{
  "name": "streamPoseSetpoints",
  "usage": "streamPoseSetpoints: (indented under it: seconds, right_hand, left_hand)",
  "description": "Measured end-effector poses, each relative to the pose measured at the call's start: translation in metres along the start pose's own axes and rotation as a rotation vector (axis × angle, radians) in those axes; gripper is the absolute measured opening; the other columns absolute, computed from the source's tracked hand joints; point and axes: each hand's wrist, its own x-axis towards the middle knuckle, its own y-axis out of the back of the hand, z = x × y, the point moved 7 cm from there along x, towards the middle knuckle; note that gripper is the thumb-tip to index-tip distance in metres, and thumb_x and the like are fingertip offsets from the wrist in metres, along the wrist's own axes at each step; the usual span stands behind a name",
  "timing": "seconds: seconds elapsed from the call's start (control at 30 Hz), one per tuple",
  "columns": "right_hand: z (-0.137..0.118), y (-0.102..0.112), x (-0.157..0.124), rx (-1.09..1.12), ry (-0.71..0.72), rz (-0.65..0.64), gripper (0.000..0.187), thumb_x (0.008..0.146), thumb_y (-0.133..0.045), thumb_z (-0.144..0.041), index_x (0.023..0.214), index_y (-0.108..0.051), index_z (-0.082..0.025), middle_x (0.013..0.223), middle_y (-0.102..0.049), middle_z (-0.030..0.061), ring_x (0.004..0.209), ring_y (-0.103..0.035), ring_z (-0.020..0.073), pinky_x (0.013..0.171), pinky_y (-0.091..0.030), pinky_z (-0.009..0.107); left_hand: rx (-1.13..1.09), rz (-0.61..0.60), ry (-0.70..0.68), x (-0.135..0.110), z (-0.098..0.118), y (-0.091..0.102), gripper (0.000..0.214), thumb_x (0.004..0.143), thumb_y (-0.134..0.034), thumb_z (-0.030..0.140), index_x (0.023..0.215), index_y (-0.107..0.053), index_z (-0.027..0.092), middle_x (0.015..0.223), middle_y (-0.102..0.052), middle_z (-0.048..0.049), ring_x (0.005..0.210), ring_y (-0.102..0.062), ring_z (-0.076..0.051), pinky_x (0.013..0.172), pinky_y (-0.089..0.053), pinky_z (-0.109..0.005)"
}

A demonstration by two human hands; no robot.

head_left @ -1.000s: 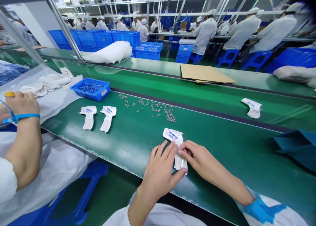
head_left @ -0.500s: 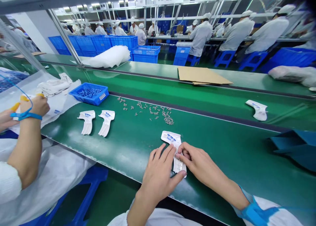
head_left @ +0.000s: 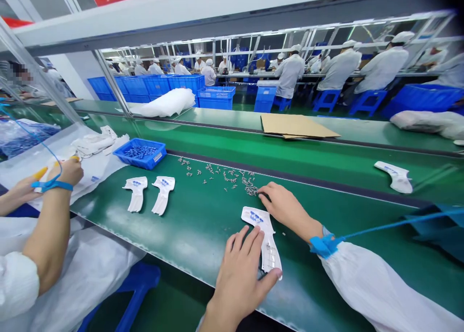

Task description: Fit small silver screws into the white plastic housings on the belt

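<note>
A white gun-shaped plastic shell (head_left: 263, 238) with blue print lies on the green belt (head_left: 203, 225) in front of me. My left hand (head_left: 241, 269) rests on its handle, fingers spread on one side and thumb on the other, pinning it down. My right hand (head_left: 281, 206), with a blue wrist strap (head_left: 324, 245) and cord, reaches forward with its fingertips pinched at the near edge of a scatter of small metal screws (head_left: 232, 175). Whether a screw is between the fingers is hidden.
Two more white shells (head_left: 150, 199) lie to the left, near a blue tray of small parts (head_left: 140, 153). Another shell (head_left: 395, 176) lies far right. A co-worker's arm (head_left: 47, 216) works at left. Cardboard (head_left: 295, 125) lies on the far belt; workers sit beyond.
My right hand left the shell and reached forward to the screws. My left hand stayed on the shell's handle. The view tilted upward.
</note>
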Motion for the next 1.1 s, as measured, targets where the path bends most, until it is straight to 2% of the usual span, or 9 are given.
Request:
streamPoseSetpoints:
  seconds: [0.1,0.23,0.4,0.5,0.6,0.73,0.83,0.93,1.1]
  right_hand:
    - [-0.028,-0.002,0.019,0.019,0.081,-0.019,0.027,0.099,-0.047,-0.021,0.113,-0.069,-0.016,0.109,-0.067,0.0136,0.104,-0.064,0.0282,0.088,-0.048,0.037]
    - [-0.067,-0.022,0.052,0.054,0.198,-0.096,0.02,0.092,-0.063,-0.021,0.111,-0.07,-0.02,0.112,-0.069,0.0098,0.107,-0.063,0.0245,0.093,-0.045,0.031]
    - [-0.08,-0.041,0.07,0.062,0.191,-0.138,0.017,0.09,-0.057,-0.008,0.099,-0.07,-0.014,0.103,-0.071,0.0135,0.1,-0.064,0.0257,0.087,-0.045,0.033]
    - [-0.072,-0.028,0.056,0.102,0.207,-0.176,0.016,0.09,-0.056,-0.011,0.097,-0.069,-0.016,0.096,-0.072,0.0096,0.092,-0.065,0.0222,0.083,-0.046,0.031]
    - [-0.058,0.0,0.024,0.23,0.22,-0.263,0.022,0.093,-0.054,-0.02,0.114,-0.061,-0.018,0.091,-0.071,0.0035,0.08,-0.065,0.0171,0.073,-0.048,0.026]
    - [-0.044,0.023,-0.035,0.594,0.127,-0.599,0.026,0.091,-0.06,-0.03,0.115,-0.058,-0.021,0.085,-0.071,0.0017,0.075,-0.063,0.0175,0.067,-0.047,0.027]
    - [-0.047,0.024,-0.068,0.715,0.063,-0.724,0.027,0.089,-0.065,-0.035,0.112,-0.059,-0.022,0.086,-0.07,0.0014,0.075,-0.061,0.0173,0.067,-0.046,0.027]
    - [-0.055,0.017,-0.081,0.836,0.014,-0.686,0.026,0.088,-0.066,-0.033,0.11,-0.058,-0.022,0.087,-0.068,0.0012,0.076,-0.06,0.0167,0.069,-0.046,0.028]
    - [-0.052,0.009,-0.084,1.039,-0.137,-0.461,0.027,0.087,-0.067,-0.035,0.107,-0.056,-0.021,0.084,-0.065,0.0001,0.076,-0.058,0.0157,0.074,-0.047,0.03]
  left_hand:
    - [-0.029,-0.011,0.036,0.001,-0.001,0.0,0.065,0.095,-0.053,0.052,0.149,-0.038,0.02,0.158,-0.037,-0.0024,0.145,-0.032,-0.034,0.116,-0.031,-0.056]
    - [-0.057,-0.011,0.036,0.0,-0.003,0.002,0.066,0.096,-0.048,0.056,0.151,-0.035,0.024,0.159,-0.034,0.0008,0.146,-0.029,-0.032,0.118,-0.029,-0.054]
    - [-0.084,0.008,0.01,-0.002,-0.003,0.003,0.068,0.094,-0.054,0.053,0.152,-0.032,0.026,0.159,-0.035,0.0001,0.145,-0.031,-0.032,0.117,-0.03,-0.055]
    - [-0.124,0.053,-0.022,-0.005,-0.001,0.006,0.065,0.093,-0.058,0.05,0.149,-0.037,0.024,0.155,-0.042,-0.0035,0.142,-0.035,-0.033,0.115,-0.032,-0.056]
    - [-0.219,0.144,-0.048,-0.008,-0.002,0.013,0.053,0.093,-0.062,0.036,0.14,-0.045,0.021,0.141,-0.057,-0.0074,0.129,-0.049,-0.029,0.108,-0.041,-0.048]
    - [-0.332,0.287,-0.044,-0.01,-0.006,0.021,0.027,0.093,-0.061,0.023,0.119,-0.059,0.022,0.113,-0.07,-0.0051,0.101,-0.062,-0.023,0.088,-0.049,-0.039]
    - [-0.342,0.382,-0.102,-0.013,-0.002,0.025,0.015,0.093,-0.061,0.02,0.108,-0.064,0.023,0.097,-0.073,-0.002,0.088,-0.064,-0.02,0.08,-0.048,-0.035]
    - [-0.32,0.464,-0.151,-0.017,0.002,0.029,0.014,0.095,-0.058,0.016,0.103,-0.066,0.023,0.087,-0.073,-0.0007,0.081,-0.064,-0.018,0.074,-0.046,-0.032]
    - [-0.217,0.566,-0.099,-0.021,0.005,0.037,0.012,0.094,-0.058,0.014,0.1,-0.067,0.021,0.081,-0.07,-0.0021,0.076,-0.062,-0.018,0.071,-0.045,-0.032]
